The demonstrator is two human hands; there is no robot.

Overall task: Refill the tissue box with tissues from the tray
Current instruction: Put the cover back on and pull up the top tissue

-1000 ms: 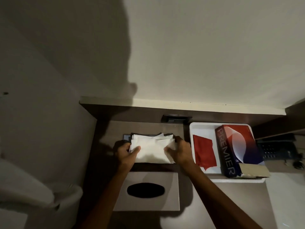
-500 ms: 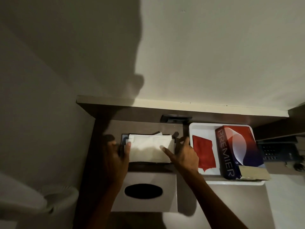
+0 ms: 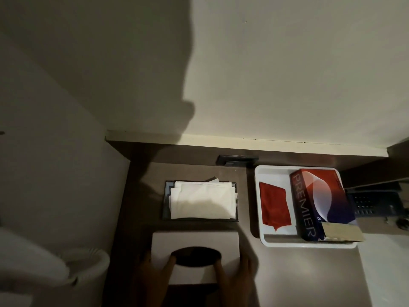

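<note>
both hands have come off the tissue stack and dropped back to the box cover, which lies on the counter nearest the person. a second ago they were pressing and squaring the paper; now they sit at the near edge of the cover instead.

starting at the left: the left hand is wrapped round the cover's left side, one finger laid on top and pointing into the dark oval slot. it looks like a grip on the cover, though the light down there is poor. between the hands is the slot and the pale top of the cover. the right hand mirrors the left, holding the right side, one finger at the slot's right end.

just beyond the fingertips, further from the person, the white tissues rest loose in the dark base, the top sheets a little skewed at the far edge, nobody touching them.

off to the right of the right hand and further away sits the white tray, with a red cloth and the opened premier carton in it.

to me this means the filling is finished and the closing is beginning: the cover wants lifting and setting down over the stack, and that raised far corner may catch.
</note>
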